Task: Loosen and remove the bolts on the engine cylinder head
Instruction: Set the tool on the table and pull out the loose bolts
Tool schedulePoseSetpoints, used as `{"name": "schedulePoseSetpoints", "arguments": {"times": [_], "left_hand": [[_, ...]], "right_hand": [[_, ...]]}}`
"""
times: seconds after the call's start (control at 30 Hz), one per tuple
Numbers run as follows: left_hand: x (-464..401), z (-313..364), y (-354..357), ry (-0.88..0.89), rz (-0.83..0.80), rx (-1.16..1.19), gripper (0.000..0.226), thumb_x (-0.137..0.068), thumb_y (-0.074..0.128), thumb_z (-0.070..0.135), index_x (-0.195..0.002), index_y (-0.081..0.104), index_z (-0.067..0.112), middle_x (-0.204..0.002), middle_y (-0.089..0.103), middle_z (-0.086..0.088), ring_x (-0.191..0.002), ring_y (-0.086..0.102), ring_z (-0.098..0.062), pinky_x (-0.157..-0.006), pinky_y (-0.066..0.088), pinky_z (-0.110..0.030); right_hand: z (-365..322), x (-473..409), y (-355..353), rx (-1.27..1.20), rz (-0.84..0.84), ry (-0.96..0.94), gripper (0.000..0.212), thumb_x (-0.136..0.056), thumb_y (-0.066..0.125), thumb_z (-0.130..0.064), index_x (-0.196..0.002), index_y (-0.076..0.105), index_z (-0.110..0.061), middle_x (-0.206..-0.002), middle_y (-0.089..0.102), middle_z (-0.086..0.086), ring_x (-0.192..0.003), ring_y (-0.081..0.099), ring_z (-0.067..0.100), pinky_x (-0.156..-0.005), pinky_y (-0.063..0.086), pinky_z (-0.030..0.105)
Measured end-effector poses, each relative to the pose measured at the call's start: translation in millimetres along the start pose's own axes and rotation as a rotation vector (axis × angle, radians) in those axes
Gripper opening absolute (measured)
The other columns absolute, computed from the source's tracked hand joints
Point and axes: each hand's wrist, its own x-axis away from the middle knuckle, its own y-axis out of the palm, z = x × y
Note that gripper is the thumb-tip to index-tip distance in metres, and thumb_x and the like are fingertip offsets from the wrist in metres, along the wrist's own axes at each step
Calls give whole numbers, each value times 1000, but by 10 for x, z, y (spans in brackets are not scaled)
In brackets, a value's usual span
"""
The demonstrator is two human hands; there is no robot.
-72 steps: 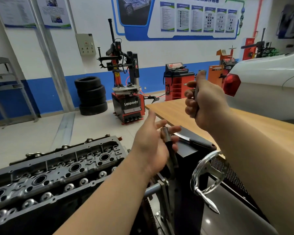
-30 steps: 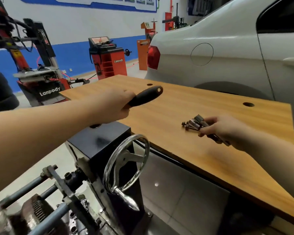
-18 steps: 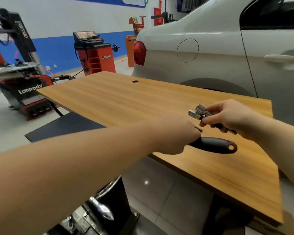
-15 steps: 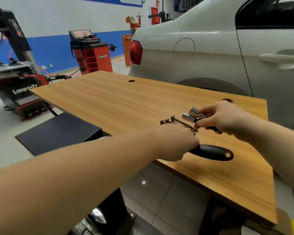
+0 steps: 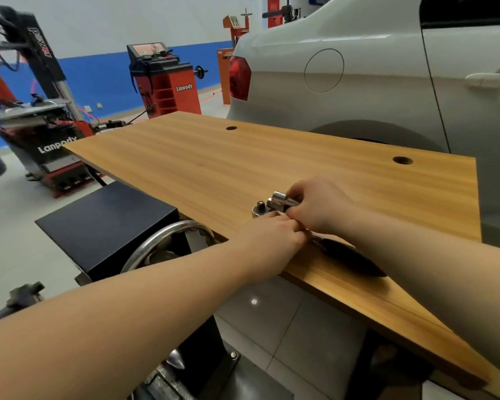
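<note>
While both forearms reach over the near edge of the wooden tabletop (image 5: 185, 157), the hands meet above a ratchet wrench (image 5: 347, 257) lying flat on it. The left hand (image 5: 272, 236) has its fingers curled down over the wrench's shaft just behind the round ratchet head (image 5: 259, 209), whose square drive points up. The right hand (image 5: 319, 207), touching the left, grips a bundle of silver sockets (image 5: 282, 199) whose open ends stick out to the left, right beside the ratchet head; bolts may be in that bundle too, but the fingers hide them. The black handle lies toward the table's near edge, between the two wrists. A white car (image 5: 387, 67) stands behind the table, a chrome handwheel (image 5: 145, 249) below its near-left edge.
</note>
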Motion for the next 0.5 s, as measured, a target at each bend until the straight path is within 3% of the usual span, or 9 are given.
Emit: {"name": "schedulePoseSetpoints", "arguments": {"times": [0.17, 0.37, 0.5], "left_hand": [[141, 94, 108, -107, -30, 14, 64, -103, 53, 16, -164, 33, 22, -167, 34, -5, -154, 27, -32, -125, 29, -49], [94, 155, 140, -215, -62, 125, 65, -99, 57, 19, -161, 37, 26, -165, 33, -3, -160, 11, -29, -128, 16, -59], [12, 209, 115, -253, -103, 145, 75, -99, 56, 18, -166, 25, 29, -170, 24, -2, -160, 9, -30, -126, 11, -68]], "right_hand": [[13, -1, 96, 71, 98, 19, 25, -90, 66, -21, -111, 75, -31, -95, 65, -8, -88, 62, 18, -67, 46, 29], [61, -57, 147, -26, -9, 14, 22, -92, 72, -27, -113, 76, -21, -108, 74, 3, -96, 65, 23, -78, 49, 32], [77, -105, 44, -60, 36, -12, 17, -96, 72, -25, -112, 73, -20, -97, 68, -2, -81, 60, 17, -64, 42, 27]]}}
